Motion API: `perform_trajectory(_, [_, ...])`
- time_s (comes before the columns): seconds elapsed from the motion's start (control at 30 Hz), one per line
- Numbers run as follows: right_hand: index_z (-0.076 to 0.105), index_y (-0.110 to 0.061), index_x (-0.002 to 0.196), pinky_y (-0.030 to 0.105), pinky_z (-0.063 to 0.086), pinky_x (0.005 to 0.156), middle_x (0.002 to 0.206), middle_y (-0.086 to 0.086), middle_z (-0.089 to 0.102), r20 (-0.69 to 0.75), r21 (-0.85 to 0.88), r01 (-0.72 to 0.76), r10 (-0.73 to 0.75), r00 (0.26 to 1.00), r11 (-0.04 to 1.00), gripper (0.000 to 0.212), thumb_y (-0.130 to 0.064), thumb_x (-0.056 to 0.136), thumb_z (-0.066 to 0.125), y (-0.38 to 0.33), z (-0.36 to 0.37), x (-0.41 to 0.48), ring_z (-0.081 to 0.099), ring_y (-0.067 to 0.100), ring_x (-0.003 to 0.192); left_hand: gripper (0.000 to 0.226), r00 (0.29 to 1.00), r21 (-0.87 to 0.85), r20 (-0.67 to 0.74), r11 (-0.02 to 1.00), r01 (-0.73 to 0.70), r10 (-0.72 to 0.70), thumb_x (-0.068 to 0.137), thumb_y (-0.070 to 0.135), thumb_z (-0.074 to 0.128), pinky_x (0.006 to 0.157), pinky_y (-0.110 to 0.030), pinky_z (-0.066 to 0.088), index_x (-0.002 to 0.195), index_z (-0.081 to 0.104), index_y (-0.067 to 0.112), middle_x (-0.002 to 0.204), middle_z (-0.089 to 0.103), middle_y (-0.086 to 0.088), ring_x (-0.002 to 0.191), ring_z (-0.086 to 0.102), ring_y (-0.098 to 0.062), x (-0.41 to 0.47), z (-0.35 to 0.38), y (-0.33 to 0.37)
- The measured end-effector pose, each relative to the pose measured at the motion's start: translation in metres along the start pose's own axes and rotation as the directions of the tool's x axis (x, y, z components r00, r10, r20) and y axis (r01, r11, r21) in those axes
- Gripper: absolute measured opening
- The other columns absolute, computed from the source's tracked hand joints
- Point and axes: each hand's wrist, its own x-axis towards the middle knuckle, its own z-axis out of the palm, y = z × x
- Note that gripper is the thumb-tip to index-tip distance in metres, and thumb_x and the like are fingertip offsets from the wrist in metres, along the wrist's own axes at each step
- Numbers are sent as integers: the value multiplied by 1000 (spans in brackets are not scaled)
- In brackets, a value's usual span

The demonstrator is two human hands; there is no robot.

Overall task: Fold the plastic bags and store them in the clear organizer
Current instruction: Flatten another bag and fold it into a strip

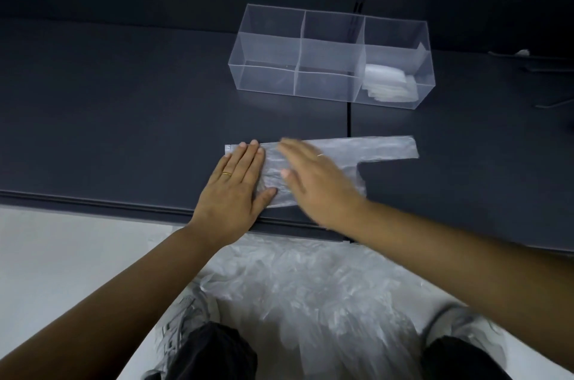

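Left hand [236,181], fingers straight and together, presses flat on the left end of a plastic bag [372,148] on the dark desk [124,131] | right hand [313,181], blurred, fingers straight, lies on the bag's middle | clear organizer [329,53] beyond, folded bags [388,84] in its right compartment
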Motion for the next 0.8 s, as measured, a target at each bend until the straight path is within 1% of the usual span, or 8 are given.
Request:
perform_trajectory(0.07, [23, -11, 151, 20, -4, 115, 158, 5, 23, 51, -58, 22, -19, 999, 998, 51, -29, 103, 33, -7, 23, 8, 15, 17, 146, 77, 1000, 23, 15, 1000, -6, 6, 96, 58, 5, 120, -35, 4, 151, 17, 6, 159, 13, -8, 148, 7, -21, 0, -1, 1])
perform_trajectory(0.17, [6, -17, 154, 33, -8, 119, 162, 0, 1, 76, -314, 13, 11, 997, 949, 58, -41, 103, 23, 19, 31, 9, -4, 13, 148, 79, 999, 49, 46, 999, 0, -2, 95, 60, 10, 121, -38, 6, 152, 15, 6, 160, 11, -10, 148, 6, -23, -1, -2, 1])
perform_trajectory(0.4, [3, -20, 154, 38, -7, 119, 162, 2, -1, -36, -451, -220, 228, 973, 865, 61, -45, 100, 21, 109, -18, -27, -4, 17, 149, 101, 993, 91, 85, 993, 70, -78, 81, 78, -1, 120, -37, -4, 154, 4, 8, 162, 2, -10, 149, -2, -22, -2, -3, -6])
perform_trajectory(0.5, [15, -15, 153, 42, -3, 119, 161, 8, 9, -143, -439, -287, 249, 958, 852, 63, -42, 100, 35, 117, -38, -41, 5, 24, 148, 107, 992, 91, 78, 992, 91, -99, 77, 81, -3, 120, -39, -6, 153, 0, 6, 161, -3, -11, 149, -7, -24, -2, -9, -5])
perform_trajectory(0.57, [41, -12, 142, 46, 17, 115, 149, 12, 35, -206, -325, -203, 141, 968, 924, 54, -37, 94, 52, 109, -47, -50, 29, 31, 139, 102, 999, 51, 30, 998, 23, -24, 82, 78, 8, 121, -40, -4, 153, 7, 5, 161, 3, -12, 149, -2, -25, -3, -15, 1])
perform_trajectory(0.63, [62, -15, 116, 42, 36, 101, 123, 7, 55, -206, -187, -43, 4, 979, 981, 36, -36, 86, 64, 97, -50, -60, 48, 26, 116, 90, 993, -41, -2, 992, -116, 116, 89, 69, 23, 121, -37, 2, 151, 21, 4, 159, 17, -12, 148, 8, -23, -5, -18, 14])
perform_trajectory(0.7, [70, -16, 95, 39, 41, 87, 103, 3, 59, -150, -139, 64, -85, 985, 988, 23, -28, 76, 77, 89, -44, -70, 52, 20, 98, 82, 975, -105, 15, 970, -221, 223, 92, 64, 28, 120, -32, 0, 150, 25, 7, 159, 19, -8, 148, 8, -18, -7, -16, 28])
perform_trajectory(0.8, [74, -12, 81, 39, 46, 75, 88, 3, 60, -148, -78, 54, -65, 987, 995, 12, -11, 72, 82, 81, -37, -74, 51, 16, 85, 82, 964, -167, 76, 957, -238, 253, 91, 66, 23, 118, -24, -10, 153, 14, 13, 160, 2, 3, 147, -6, -9, -11, -6, 39])
